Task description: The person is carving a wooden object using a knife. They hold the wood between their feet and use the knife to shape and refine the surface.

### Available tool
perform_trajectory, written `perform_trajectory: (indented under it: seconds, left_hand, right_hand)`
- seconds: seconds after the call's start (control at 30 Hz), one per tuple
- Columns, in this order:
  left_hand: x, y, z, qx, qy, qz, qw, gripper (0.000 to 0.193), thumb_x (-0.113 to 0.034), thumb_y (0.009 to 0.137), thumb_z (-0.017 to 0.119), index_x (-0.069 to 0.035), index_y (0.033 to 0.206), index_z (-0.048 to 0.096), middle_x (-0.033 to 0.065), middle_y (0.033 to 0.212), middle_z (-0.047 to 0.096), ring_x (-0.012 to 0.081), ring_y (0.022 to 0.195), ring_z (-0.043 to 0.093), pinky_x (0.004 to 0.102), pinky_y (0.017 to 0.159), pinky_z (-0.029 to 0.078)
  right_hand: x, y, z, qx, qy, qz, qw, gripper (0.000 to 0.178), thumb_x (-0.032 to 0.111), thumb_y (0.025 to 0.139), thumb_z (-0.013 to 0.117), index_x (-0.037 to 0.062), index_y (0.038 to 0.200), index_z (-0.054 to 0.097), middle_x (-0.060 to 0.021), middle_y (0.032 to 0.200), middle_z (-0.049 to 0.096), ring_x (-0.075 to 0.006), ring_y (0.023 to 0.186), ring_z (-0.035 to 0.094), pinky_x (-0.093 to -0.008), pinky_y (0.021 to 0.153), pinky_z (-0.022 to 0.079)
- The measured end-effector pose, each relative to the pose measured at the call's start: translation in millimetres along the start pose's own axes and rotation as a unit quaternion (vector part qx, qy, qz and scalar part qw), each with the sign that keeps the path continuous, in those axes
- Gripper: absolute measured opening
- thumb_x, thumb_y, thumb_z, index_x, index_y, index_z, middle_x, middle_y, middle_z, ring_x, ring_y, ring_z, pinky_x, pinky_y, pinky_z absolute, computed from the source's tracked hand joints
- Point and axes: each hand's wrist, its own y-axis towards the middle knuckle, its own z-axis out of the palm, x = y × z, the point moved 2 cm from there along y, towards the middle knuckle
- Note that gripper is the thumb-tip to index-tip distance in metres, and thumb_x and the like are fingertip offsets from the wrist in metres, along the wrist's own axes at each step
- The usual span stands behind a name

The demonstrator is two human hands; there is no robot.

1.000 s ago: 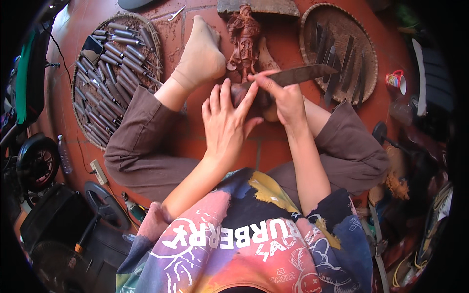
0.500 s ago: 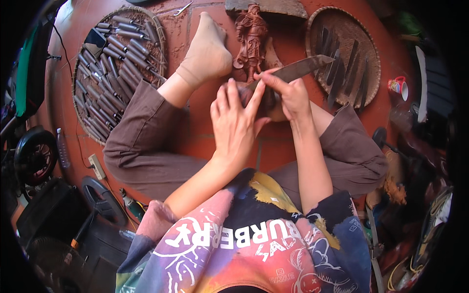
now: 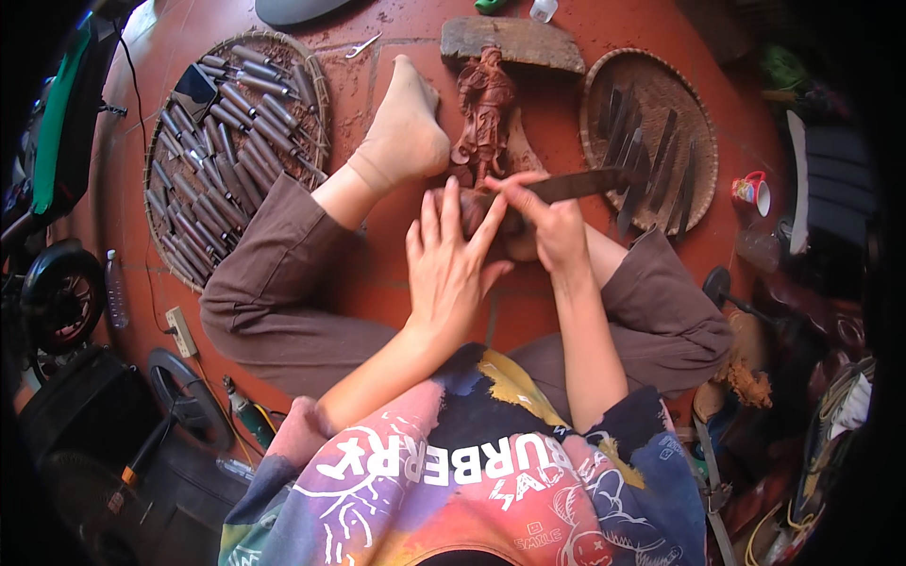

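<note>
A reddish-brown carved wooden figure lies in front of me, its head away from me against a wooden block. My left hand lies over its rounded base end with the fingers stretched and spread; the index fingertip is close to the blade. My right hand is closed round one end of a long, flat, dark metal blade, thumb along it. The blade points right across the base, its far end over the right basket. Its edge and the contact with the wood are hidden by my fingers.
A round woven basket with many dark-handled carving tools is on the left. Another woven basket at right holds several flat dark tools. Nearby are a red mug, a power strip and my bare foot beside the figure.
The blade has swung from slanting up to the right to lying nearly level, and its tip looks blurred. My left hand stays spread on the base. The whole view has shifted slightly.
</note>
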Motion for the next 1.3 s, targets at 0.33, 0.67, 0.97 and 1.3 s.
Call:
perform_trajectory:
  seconds: [0.33,0.67,0.97,1.3]
  left_hand:
    - [-0.3,-8.7,-1.1,0.003,-0.018,0.003,1.0,0.085,-0.034,0.065,0.078,-0.034,0.14,0.037,0.0196,0.145,0.027,0.0413,0.13,0.031,0.0516,0.098,0.034]
    - [-3.5,-15.9,0.0,-0.004,-0.01,0.013,1.0,0.081,-0.03,0.068,0.076,-0.032,0.14,0.038,0.0189,0.146,0.025,0.0431,0.13,0.03,0.0523,0.098,0.032]
    - [-5.7,-14.2,2.0,-0.027,-0.008,0.052,0.998,0.084,-0.035,0.067,0.076,-0.03,0.141,0.036,0.0162,0.147,0.026,0.0428,0.13,0.029,0.0516,0.097,0.033]
    - [1.9,10.4,-0.5,-0.013,-0.004,0.083,0.996,0.08,-0.023,0.072,0.073,-0.023,0.142,0.034,0.0145,0.139,0.036,0.0418,0.125,0.036,0.0493,0.095,0.035]
  right_hand:
    - [-4.1,-11.9,3.3,-0.019,-0.007,-0.023,1.0,0.009,0.006,0.084,0.065,-0.0021,0.089,0.066,-0.0134,0.096,0.068,-0.0175,0.094,0.063,-0.0279,0.086,0.047]
    - [-21.6,-15.7,-8.2,0.006,-0.048,-0.103,0.993,0.012,0.004,0.084,0.064,-0.0008,0.096,0.065,-0.0134,0.097,0.068,-0.0208,0.1,0.062,-0.0348,0.099,0.04]
    - [-21.0,-22.7,-9.2,-0.03,0.059,-0.046,0.997,0.011,0.005,0.084,0.065,-0.0011,0.093,0.065,-0.0122,0.098,0.067,-0.0164,0.097,0.062,-0.0303,0.089,0.047]
    - [33.7,-7.8,-59.7,-0.156,0.066,-0.062,0.984,0.017,0.012,0.091,0.057,-0.0031,0.097,0.058,-0.0138,0.088,0.067,-0.0218,0.08,0.066,-0.0301,0.071,0.054]
